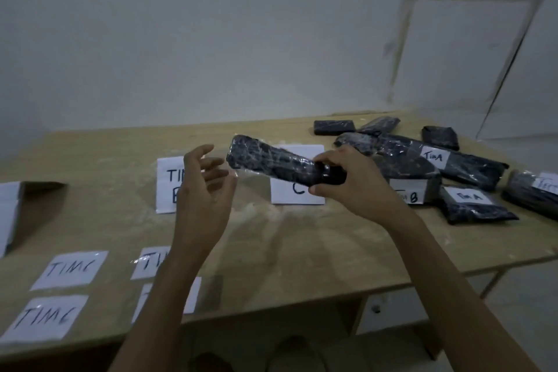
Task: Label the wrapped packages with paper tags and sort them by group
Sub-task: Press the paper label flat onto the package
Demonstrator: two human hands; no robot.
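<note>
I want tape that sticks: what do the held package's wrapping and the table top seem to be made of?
The held package: dark contents under clear glossy plastic film, judging by crinkles and white glints. The table: light wood-look board, matte, probably plywood or laminate; faint grain shows.

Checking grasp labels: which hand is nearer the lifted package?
Right. The right hand grips the package at its right end; the left hand hovers open left of it, contact unclear.
</note>
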